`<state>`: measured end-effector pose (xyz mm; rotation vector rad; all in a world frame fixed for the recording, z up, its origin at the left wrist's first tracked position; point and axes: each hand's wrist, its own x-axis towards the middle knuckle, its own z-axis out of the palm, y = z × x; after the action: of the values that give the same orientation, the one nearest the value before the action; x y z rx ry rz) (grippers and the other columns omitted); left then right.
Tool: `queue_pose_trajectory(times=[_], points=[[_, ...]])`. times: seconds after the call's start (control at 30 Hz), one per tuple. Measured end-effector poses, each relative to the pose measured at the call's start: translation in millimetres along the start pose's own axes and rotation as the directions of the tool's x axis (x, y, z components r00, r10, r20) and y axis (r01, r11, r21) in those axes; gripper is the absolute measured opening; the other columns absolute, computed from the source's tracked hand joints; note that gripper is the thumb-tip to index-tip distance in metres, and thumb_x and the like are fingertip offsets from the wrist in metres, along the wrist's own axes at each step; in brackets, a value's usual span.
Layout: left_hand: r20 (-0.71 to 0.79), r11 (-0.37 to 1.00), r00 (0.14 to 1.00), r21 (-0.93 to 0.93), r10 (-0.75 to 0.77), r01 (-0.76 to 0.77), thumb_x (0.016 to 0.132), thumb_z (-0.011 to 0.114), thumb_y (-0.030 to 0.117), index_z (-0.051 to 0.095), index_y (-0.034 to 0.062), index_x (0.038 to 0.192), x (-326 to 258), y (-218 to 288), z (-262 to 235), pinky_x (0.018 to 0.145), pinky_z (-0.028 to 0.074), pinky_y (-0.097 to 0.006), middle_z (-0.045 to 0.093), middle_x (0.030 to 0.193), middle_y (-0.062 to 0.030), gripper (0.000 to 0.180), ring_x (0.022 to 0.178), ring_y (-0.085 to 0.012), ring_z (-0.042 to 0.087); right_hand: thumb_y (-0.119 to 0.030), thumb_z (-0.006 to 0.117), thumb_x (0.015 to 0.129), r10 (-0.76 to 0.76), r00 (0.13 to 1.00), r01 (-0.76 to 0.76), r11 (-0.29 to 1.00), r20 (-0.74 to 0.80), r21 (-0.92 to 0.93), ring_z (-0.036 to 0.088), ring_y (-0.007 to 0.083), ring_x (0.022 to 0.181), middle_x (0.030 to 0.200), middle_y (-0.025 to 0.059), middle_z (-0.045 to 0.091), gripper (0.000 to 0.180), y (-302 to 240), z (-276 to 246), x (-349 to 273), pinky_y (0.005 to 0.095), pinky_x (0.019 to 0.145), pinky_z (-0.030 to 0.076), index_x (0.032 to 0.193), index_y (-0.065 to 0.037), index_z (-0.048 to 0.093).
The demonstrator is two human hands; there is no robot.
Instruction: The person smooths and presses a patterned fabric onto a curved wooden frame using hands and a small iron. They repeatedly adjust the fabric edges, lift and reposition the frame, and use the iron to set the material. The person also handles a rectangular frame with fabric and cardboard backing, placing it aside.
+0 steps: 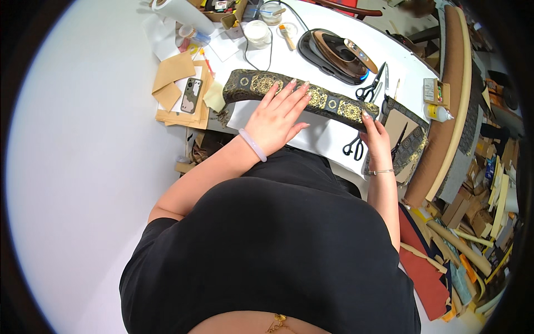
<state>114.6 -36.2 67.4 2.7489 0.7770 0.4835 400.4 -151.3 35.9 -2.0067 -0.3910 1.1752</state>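
A long, slightly bowed piece covered in black-and-gold patterned brocade [257, 83] lies crosswise at the near edge of the white table [233, 58]. On its middle, my left hand [278, 119] rests with the fingers stretched out, pressing on the gold pattern. My right hand [377, 138] grips the piece's right end, thumb on top and the other fingers around its near side. What the piece is made of under the fabric is hidden. Beside my right hand are black-handled scissors [354, 146] and a sheet of the same brocade with brown board [401, 133].
Beyond the piece stands a dark iron on its base [336, 55], with large scissors [371, 89] beside it. A white tub [257, 34] and a brush [287, 37] are farther back. At left lie brown papers [167, 75] and a phone [191, 94]; at right, a glue bottle [438, 113].
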Motion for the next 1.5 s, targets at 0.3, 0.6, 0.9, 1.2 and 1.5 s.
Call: queue_pose_trajectory(times=[0.3,0.6,0.9,1.2,1.5], points=[[0.070,0.997,0.997,0.073,-0.012,0.007,0.092,0.074,0.044,0.055,0.0296,0.153,8.9,-10.7,10.6,0.122,0.027,-0.064,0.040,0.167,-0.0060,0.066,0.154,-0.0347,0.035,-0.050,0.079,0.092,-0.664,0.747,0.573,0.646,-0.001,-0.504,0.050,0.0385,0.145,0.157,0.0267,0.050,0.082,-82.4,-4.9,115.9,0.0457,0.121,0.040,0.151,0.001,0.052],[0.029,0.978,0.979,0.055,-0.204,0.202,0.095,0.073,0.035,0.054,0.0125,0.153,-7.9,-40.3,-9.4,0.124,0.026,-0.059,0.046,0.164,-0.0098,0.065,0.151,-0.0338,0.042,-0.047,0.082,0.088,-0.399,0.829,0.495,0.200,0.391,-0.845,0.071,0.0365,0.113,0.124,0.0213,0.071,0.065,-112.6,57.6,274.3,0.0430,0.099,0.056,0.130,-0.001,0.063],[0.063,0.985,0.985,-0.059,-0.158,0.161,0.092,0.077,0.031,0.049,0.0099,0.155,-12.0,-57.0,-19.1,0.126,0.029,-0.054,0.043,0.166,-0.0083,0.072,0.154,-0.0322,0.039,-0.041,0.082,0.092,-0.486,0.798,0.556,0.362,0.358,-0.748,0.072,0.0347,0.101,0.109,0.0190,0.074,0.062,-125.0,73.2,279.8,0.0411,0.093,0.055,0.139,-0.008,0.057],[-0.043,0.969,0.999,-0.242,0.031,-0.041,0.091,0.076,0.013,0.060,0.0059,0.144,-18.9,-98.4,-22.8,0.122,0.038,-0.053,0.054,0.157,-0.0116,0.055,0.147,-0.0313,0.051,-0.035,0.074,0.100,-0.711,0.703,0.580,0.578,-0.006,-0.574,0.064,0.0093,0.067,0.085,0.0058,0.072,0.050,-253.8,1.6,26.1,0.0268,0.063,0.054,0.142,-0.012,0.064],[-0.087,0.980,0.989,-0.153,0.119,-0.131,0.093,0.076,0.026,0.061,0.0124,0.145,-26.1,-117.6,-19.2,0.127,0.020,-0.063,0.053,0.159,-0.0032,0.056,0.152,-0.0262,0.043,-0.029,0.072,0.099,-0.586,0.810,0.382,0.490,0.029,-0.783,0.076,0.0384,0.091,0.105,0.0198,0.074,0.047,-203.6,76.8,-105.3,0.0424,0.078,0.059,0.139,-0.007,0.061]])
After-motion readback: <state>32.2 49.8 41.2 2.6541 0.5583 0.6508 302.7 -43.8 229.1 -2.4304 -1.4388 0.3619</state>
